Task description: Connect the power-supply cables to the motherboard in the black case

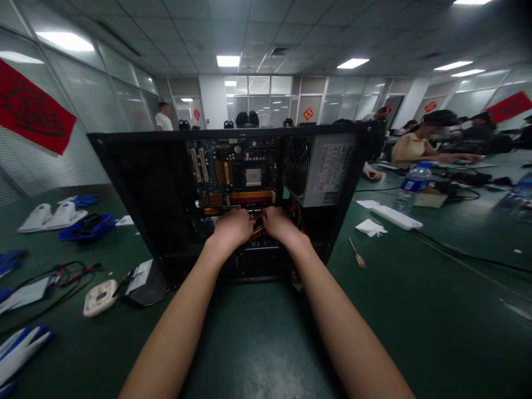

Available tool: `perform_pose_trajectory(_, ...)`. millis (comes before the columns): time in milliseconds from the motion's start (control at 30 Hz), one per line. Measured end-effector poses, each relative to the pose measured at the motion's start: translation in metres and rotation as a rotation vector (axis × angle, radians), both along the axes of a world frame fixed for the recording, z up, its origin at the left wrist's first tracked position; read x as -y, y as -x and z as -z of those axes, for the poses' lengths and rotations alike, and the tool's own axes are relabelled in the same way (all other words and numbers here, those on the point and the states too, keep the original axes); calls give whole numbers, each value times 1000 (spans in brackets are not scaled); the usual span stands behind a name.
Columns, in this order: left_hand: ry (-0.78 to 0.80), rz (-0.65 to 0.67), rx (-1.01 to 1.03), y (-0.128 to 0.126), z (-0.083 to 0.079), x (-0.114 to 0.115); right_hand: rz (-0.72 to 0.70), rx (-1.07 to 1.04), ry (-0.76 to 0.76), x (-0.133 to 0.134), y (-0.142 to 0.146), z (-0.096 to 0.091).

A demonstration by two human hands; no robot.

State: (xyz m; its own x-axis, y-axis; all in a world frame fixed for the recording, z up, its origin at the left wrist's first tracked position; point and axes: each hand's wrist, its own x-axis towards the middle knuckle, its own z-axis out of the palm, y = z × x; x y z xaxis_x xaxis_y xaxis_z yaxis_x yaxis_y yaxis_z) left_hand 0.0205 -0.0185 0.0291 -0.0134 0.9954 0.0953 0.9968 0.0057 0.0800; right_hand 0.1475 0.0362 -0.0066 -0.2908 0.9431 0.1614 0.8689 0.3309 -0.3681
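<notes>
A black computer case (141, 221) stands with its side off before me, showing a motherboard (236, 160) with a bare square processor (253, 177). A grey power supply (328, 172) sits at its upper right. Both my hands reach into the lower middle of the case. My left hand (235, 226) and my right hand (280, 224) are closed on a bundle of thin coloured cables (257, 228), red, yellow and black, just below the motherboard's memory slots (251, 197). The fingertips are partly hidden behind the hands.
On the right lie a screwdriver (357, 255), crumpled paper (371, 228), a white power strip (397, 217) and a water bottle (413, 185). On the left are a blue tray (87, 228), a dark box (145, 284), a pale round-cornered case (100, 298) and gloves (22, 349). A person (436, 144) sits at the right.
</notes>
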Motion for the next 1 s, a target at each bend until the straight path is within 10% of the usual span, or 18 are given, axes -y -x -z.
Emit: perform_pose_trajectory(1000,54,94,10,14,10,-36,1,10,5,0,0,-16)
